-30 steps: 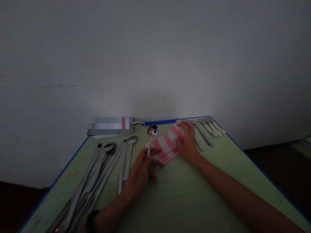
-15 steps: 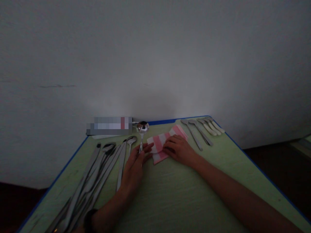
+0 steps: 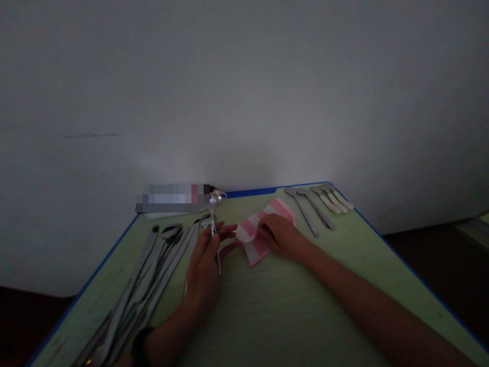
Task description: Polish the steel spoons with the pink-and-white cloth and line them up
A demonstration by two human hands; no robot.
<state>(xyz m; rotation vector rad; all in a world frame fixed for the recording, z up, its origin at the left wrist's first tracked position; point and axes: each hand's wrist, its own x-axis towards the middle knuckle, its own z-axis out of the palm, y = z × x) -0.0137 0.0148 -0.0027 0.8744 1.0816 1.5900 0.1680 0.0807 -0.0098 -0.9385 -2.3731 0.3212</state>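
Observation:
My left hand (image 3: 206,260) is closed on the handle of a shiny metal spoon (image 3: 213,224), its bowl pointing up and away from me. The forefinger and other fingers of that hand reach toward a pink and white striped cloth (image 3: 260,247). My right hand (image 3: 280,237) pinches the cloth from above, and a fold of it rises under the fingers. The rest of the cloth lies on the green tabletop (image 3: 275,311). Beside my left hand, another spoon (image 3: 206,220) lies partly hidden behind the fingers.
Several long metal pieces of cutlery (image 3: 141,290) lie in a loose pile at the left. Several metal spoons (image 3: 305,209) and white-handled cutlery (image 3: 332,201) lie in a row at the back right. A blurred-out box-like object (image 3: 171,199) stands at the back left, against the wall (image 3: 244,102).
My left hand has shifted slightly left with the spoon, which has turned. My right hand has gathered the cloth, and its near corner has moved a little to the right.

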